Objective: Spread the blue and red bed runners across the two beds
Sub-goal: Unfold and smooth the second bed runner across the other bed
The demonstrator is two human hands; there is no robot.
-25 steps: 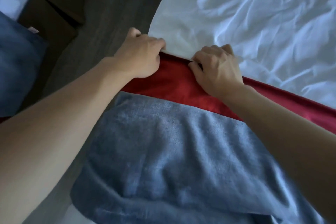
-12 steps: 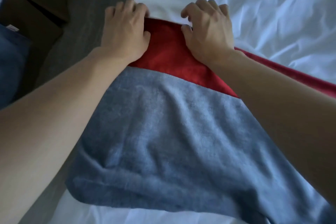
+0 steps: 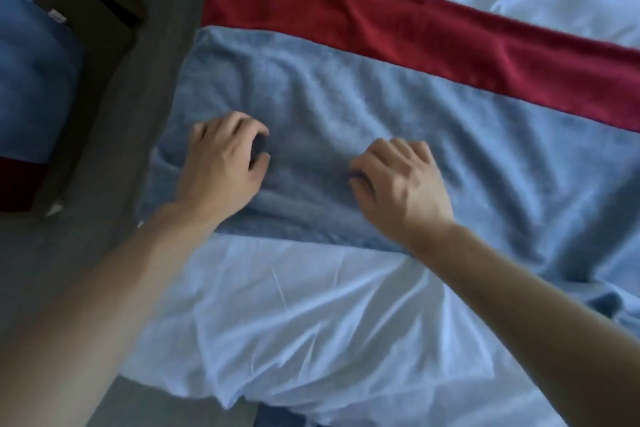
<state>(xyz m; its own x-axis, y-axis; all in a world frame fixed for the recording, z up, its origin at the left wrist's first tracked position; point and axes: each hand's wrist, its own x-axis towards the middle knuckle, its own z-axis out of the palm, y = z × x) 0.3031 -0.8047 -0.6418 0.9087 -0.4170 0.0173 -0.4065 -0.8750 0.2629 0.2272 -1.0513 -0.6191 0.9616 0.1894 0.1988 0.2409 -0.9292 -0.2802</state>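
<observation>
I am pressing my left hand (image 3: 221, 163) and right hand (image 3: 398, 184), fingers curled and bunching its pile, on the blue runner (image 3: 346, 121), whose length is running rightward beside the red runner (image 3: 381, 21).

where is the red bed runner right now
In the head view the red fabric bed runner lies across the white bed sheet, running from upper left to right, alongside the far edge of the blue fabric bed runner.

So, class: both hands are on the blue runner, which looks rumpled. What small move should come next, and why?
Probably draw the blue runner toward the near edge and smooth it flat. The left hand and right hand rest on it with fingers curled into the cloth, ridges bunch between and around them, and the red runner beyond already lies fairly flat on the white sheet.
</observation>
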